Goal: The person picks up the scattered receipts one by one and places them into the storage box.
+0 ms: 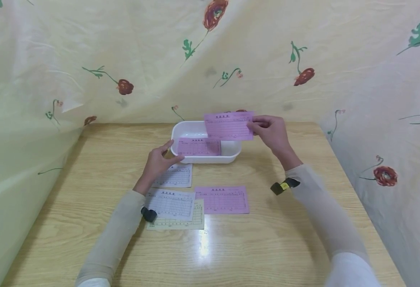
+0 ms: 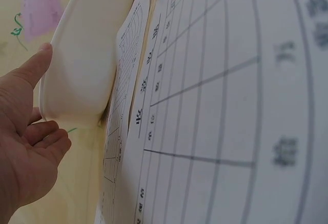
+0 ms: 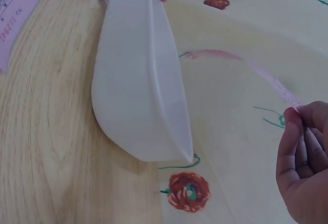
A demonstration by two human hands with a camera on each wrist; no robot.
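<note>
In the head view my right hand (image 1: 272,131) pinches a pink receipt slip (image 1: 229,126) by its right edge. The slip is held up over the right part of a white plastic tray (image 1: 210,159); the right wrist view shows it edge-on, bowed, between thumb and fingers. My left hand (image 1: 157,161) holds the tray's near left corner, thumb at the front rim and fingers at the left rim. Inside the tray lies another pink slip (image 1: 199,147). In the left wrist view the fingers (image 2: 51,134) are bent by the tray's corner.
On the wooden table (image 1: 253,251), a third pink slip (image 1: 222,200) lies in front of the tray. White slips (image 1: 170,205) lie under and beside my left wrist, one overlapping a yellow slip (image 1: 175,225). A flowered cloth (image 1: 152,52) hangs behind and at both sides.
</note>
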